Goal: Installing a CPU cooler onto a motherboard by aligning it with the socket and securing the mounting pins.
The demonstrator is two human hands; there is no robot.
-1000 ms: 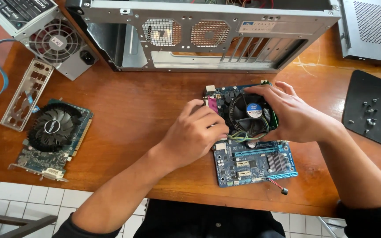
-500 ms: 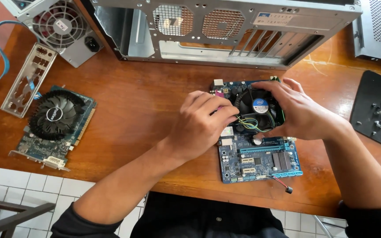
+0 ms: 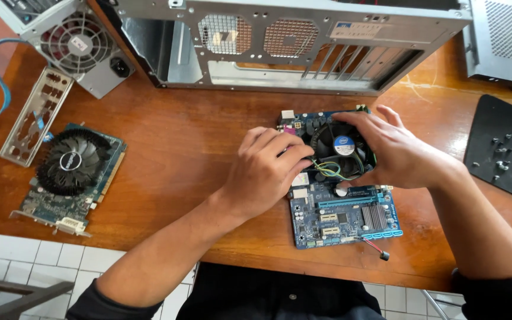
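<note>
In the head view, a blue motherboard (image 3: 344, 207) lies flat near the middle of the wooden table (image 3: 179, 136). The round black fan (image 3: 340, 149) on its far half is gripped by the left hand (image 3: 268, 169) and the right hand (image 3: 395, 151), both curled around it. The fan seems to be getting fitted or loosened. A steady, even grip would be needed next. The fan's clips are hidden under the fingers.

Two bare forearms enter from the bottom of the frame, each ending in a bare hand: the left hand (image 3: 266, 172) near the centre and the right hand (image 3: 395, 151) just right of centre. No rings, watch or gloves show on either. Dark fabric sleeves, black or perhaps very dark navy, are pushed up near the elbows at the lower left and lower right corners. A dark garment of the same shade fills the bottom centre.
</note>
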